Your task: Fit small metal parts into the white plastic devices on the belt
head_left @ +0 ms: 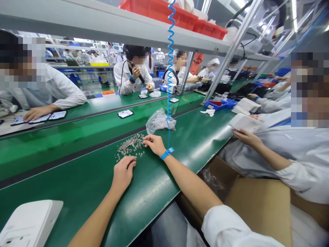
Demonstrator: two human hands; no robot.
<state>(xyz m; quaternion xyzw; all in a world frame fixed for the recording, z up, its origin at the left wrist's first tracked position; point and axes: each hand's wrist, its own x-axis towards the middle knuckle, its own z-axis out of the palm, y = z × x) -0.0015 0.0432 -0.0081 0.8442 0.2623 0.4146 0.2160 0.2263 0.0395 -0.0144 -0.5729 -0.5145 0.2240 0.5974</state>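
Observation:
A heap of several tiny silvery parts (130, 145) lies spread on the green belt (77, 185). My left hand (123, 172) rests on the belt at the near edge of the heap, fingers curled together with their tips down on the parts. My right hand (154, 143) lies at the heap's right edge, fingers bent and pressed close, touching the parts. A blue wrist strap (167, 153) circles my right wrist, and its coiled blue cord (170, 68) rises straight up. A crumpled clear plastic bag (159, 120) sits just beyond my right hand.
A white device (28, 223) stands at the near left edge. A phone (125, 113) lies on the far belt. To the right, a co-worker's hand holds a white box (244, 122) above an open cardboard carton (259, 202). Other people work across the line. Red bins (180, 15) sit overhead.

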